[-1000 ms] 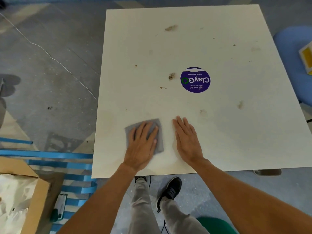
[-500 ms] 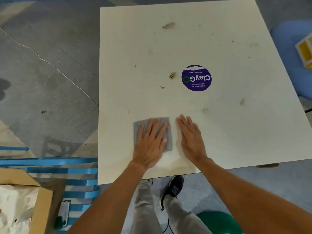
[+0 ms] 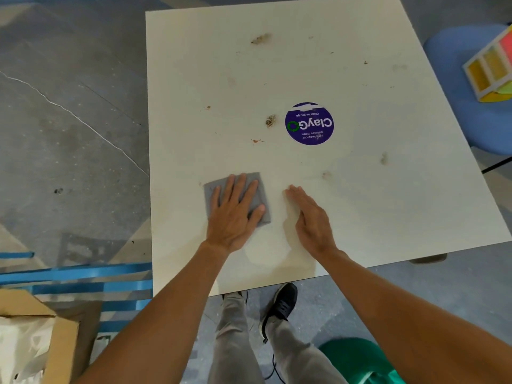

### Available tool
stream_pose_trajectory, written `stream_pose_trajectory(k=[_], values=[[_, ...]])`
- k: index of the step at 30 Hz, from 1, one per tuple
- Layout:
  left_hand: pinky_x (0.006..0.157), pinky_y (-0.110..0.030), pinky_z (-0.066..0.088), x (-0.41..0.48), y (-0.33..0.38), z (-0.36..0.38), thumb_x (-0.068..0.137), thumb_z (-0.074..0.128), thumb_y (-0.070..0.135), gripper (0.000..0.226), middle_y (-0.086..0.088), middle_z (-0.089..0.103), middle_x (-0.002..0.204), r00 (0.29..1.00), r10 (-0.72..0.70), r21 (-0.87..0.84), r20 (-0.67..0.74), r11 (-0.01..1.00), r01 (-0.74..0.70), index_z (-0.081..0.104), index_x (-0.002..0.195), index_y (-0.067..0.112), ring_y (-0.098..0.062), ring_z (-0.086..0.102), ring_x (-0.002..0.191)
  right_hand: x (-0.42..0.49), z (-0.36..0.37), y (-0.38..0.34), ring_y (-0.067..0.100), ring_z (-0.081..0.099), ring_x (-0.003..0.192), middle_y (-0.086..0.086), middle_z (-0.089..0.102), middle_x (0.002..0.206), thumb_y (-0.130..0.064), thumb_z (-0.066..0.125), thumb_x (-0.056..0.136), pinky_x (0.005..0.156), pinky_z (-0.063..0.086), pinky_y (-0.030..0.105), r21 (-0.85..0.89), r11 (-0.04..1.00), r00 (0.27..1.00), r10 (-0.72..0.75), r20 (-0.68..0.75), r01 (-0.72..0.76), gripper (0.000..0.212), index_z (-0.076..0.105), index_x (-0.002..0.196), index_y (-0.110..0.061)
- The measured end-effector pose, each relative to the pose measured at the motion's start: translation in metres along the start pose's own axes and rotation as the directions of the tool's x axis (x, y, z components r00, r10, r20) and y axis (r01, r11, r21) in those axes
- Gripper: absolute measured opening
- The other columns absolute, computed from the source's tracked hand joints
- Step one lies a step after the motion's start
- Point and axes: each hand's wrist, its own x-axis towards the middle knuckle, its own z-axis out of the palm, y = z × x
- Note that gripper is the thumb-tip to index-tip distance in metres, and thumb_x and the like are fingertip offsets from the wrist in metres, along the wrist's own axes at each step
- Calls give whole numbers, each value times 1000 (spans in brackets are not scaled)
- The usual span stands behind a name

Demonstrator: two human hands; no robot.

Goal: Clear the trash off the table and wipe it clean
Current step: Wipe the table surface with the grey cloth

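Flat under the left hand (image 3: 235,214) lies the cloth (image 3: 261,195).

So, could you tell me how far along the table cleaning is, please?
Trash looks cleared: only stains and a sticker show on the table. The left hand presses the grey cloth near the front edge, right hand beside it. Brown stains farther back are unwiped.

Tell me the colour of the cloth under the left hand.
Grey, plain with no pattern. The cloth shows best in the head view, flat under the left hand.
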Motion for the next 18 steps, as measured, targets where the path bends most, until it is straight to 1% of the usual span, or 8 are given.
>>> stream_pose_trajectory(k=[2, 5, 7, 9, 11, 14, 16, 18], values=[[120, -53, 11, -4, 10, 4, 98, 23, 61, 66, -4, 14, 164, 996, 82, 30, 26, 996, -83, 23, 156, 27, -27, 8, 152, -2, -5, 2, 3, 31, 139, -2, 44, 148, 18, 34, 83, 118, 22, 21, 15, 1000, 1000, -2, -16, 2, 69, 49, 143, -14], [120, -54, 11, -37, 2, 5, 100, 24, 60, 62, -4, 10, 165, 959, 267, 114, 90, 954, -276, 21, 156, 32, -26, 5, 152, -7, -4, 1, 8, 32, 142, -3, 42, 151, 13, 36, 85, 117, 24, 25, -49, 998, 1000, -28, -9, 28, 66, 48, 144, -15], [121, -53, 10, -59, -14, 4, 101, 23, 60, 62, -3, 7, 165, 946, 306, 152, 108, 935, -320, 17, 156, 33, -25, 3, 152, -10, 2, -1, 13, 31, 144, -1, 40, 153, 8, 37, 91, 118, 21, 26, -98, 995, 999, -31, -16, 29, 59, 47, 144, -14], [120, -55, 13, -65, -33, 0, 101, 23, 61, 64, -2, 4, 166, 980, 183, 121, 73, 974, -191, 13, 157, 33, -24, 1, 152, -10, 9, -5, 17, 28, 146, 0, 39, 154, 0, 35, 95, 120, 21, 30, -131, 991, 999, -26, -21, 24, 53, 45, 145, -13], [120, -55, 10, -57, -48, -2, 100, 19, 62, 65, -2, 1, 166, 999, -23, 71, 32, 997, 21, 9, 157, 33, -25, -1, 152, -6, 12, -9, 18, 23, 148, 0, 35, 156, -9, 31, 97, 121, 18, 32, -158, 987, 999, -29, 13, 31, 51, 43, 147, -15], [119, -55, 6, -31, -53, -5, 98, 12, 61, 67, -6, 1, 165, 958, -286, 4, -25, 958, 286, 7, 158, 29, -29, -1, 152, 4, 13, -11, 18, 13, 150, -2, 26, 160, -22, 26, 101, 120, 9, 28, -188, 979, 992, -64, 110, 84, 51, 36, 151, -19], [119, -56, 2, -20, -41, -4, 98, 10, 62, 68, -6, -3, 165, 944, -330, -15, -20, 944, 330, 3, 157, 30, -30, -5, 151, 15, 15, -11, 17, 12, 150, -3, 25, 160, -21, 26, 102, 121, 10, 31, -150, 983, 985, -81, 151, 103, 50, 35, 151, -20], [120, -56, 1, -24, -17, 1, 97, 12, 63, 67, -2, -8, 165, 982, -189, -3, 16, 982, 189, 4, 157, 33, -28, -11, 151, 23, 12, -10, 14, 18, 149, -4, 30, 158, -13, 29, 101, 122, 16, 35, -59, 995, 986, -71, 148, 81, 50, 40, 149, -19]])
